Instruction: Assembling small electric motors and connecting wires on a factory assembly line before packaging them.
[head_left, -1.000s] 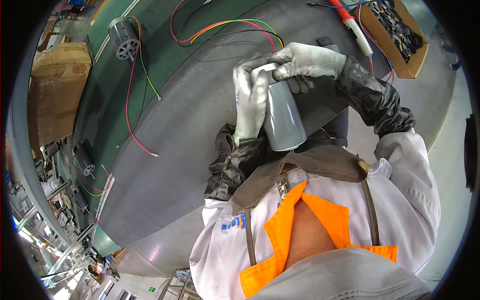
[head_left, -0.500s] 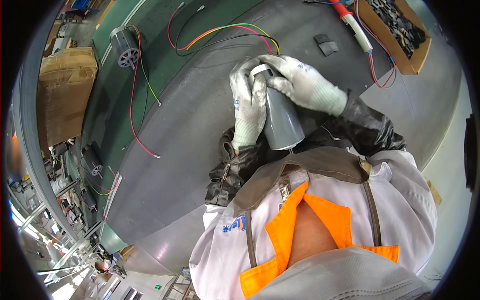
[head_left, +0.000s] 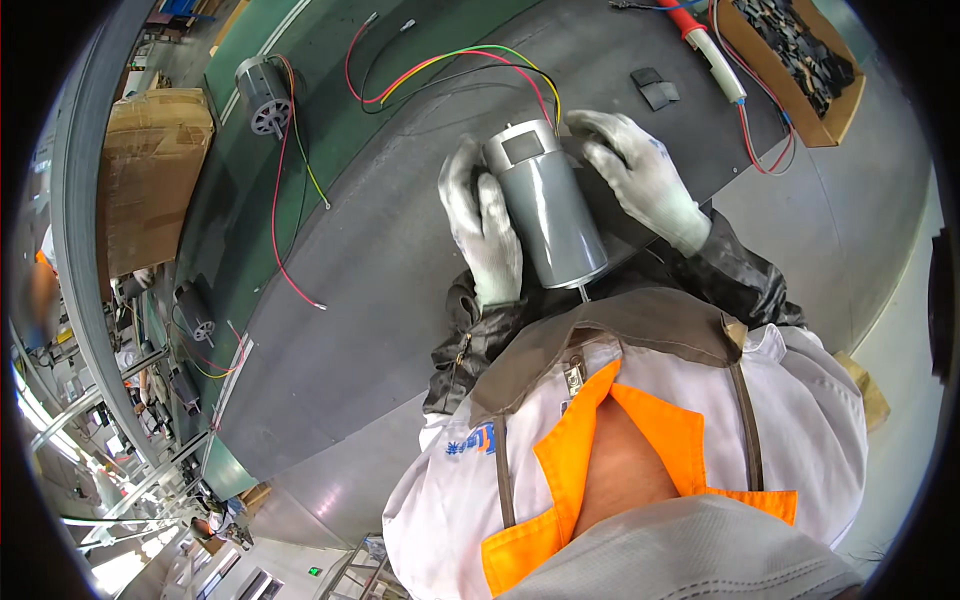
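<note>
A grey cylindrical motor (head_left: 556, 225) lies on the dark work surface in front of me, its shaft pointing toward my apron. Its silver far end has a rectangular window, and red, yellow-green and black wires (head_left: 490, 60) run from there to the far left. My left hand (head_left: 480, 218), in a white glove, is beside the motor's left side, fingers loosely bent and apart. Off the right side is my right hand (head_left: 640, 175), also gloved, with its fingers spread and curved and nothing in them.
Far right stands a cardboard box (head_left: 845, 105) of small dark pieces, beside a red-and-white handled tool (head_left: 712, 60) on a cable. Small black pads (head_left: 655, 88) lie nearby. Another wired motor (head_left: 263, 95) sits on the green belt (head_left: 330, 120); a large carton (head_left: 155, 180) is at left.
Both hands have come off the motor's far end and moved apart, the left one leftward and the right one rightward. The silver end and its window are now uncovered.
</note>
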